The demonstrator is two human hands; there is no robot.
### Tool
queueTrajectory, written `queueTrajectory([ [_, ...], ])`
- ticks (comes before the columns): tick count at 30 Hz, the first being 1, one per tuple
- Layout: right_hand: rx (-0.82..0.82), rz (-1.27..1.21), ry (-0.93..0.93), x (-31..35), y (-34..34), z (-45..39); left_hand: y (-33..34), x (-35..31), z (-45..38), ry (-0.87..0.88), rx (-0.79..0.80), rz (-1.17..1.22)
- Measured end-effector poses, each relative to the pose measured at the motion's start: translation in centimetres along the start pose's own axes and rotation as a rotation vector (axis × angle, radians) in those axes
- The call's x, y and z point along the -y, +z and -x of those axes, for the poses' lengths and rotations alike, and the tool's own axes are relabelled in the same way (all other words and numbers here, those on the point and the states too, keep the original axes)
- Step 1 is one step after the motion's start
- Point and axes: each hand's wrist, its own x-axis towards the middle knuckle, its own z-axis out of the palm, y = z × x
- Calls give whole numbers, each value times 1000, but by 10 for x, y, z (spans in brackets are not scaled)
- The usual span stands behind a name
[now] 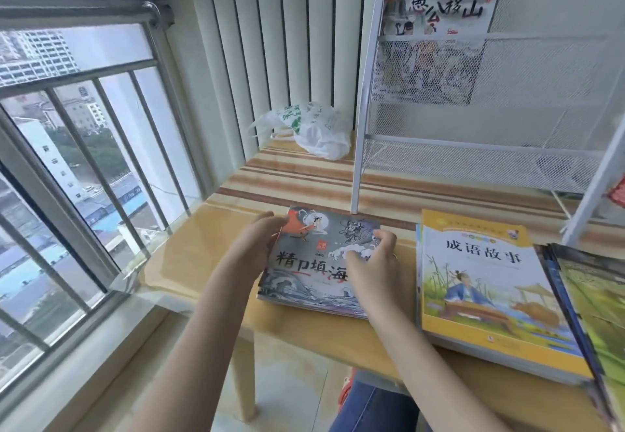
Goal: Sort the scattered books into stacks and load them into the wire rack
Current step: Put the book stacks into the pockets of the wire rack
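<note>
1. Left hand (252,245) is gripping the left edge of the grey book stack (314,262), fingers curled on it
2. Grey book stack is lying flat on the table (203,249), near its front edge
3. Right hand (373,262) is clutching the stack's right side, fingers bent over the cover
4. Yellow book stack (490,289) is sitting just right, wire rack (473,154) standing behind

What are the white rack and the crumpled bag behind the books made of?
The white rack looks like painted metal: thin tubular posts and fine mesh panels you can see through. The bag looks like thin plastic film: translucent, wrinkled, faintly shiny, with green print.
</note>
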Motion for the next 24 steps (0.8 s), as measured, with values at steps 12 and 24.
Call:
queueTrajectory([
  [12,-73,-172,42,-4,-1,-4,16,-10,0,79,16,-448],
  [24,12,-702,-372,37,-34,-26,7,-29,49,948,101,-193],
])
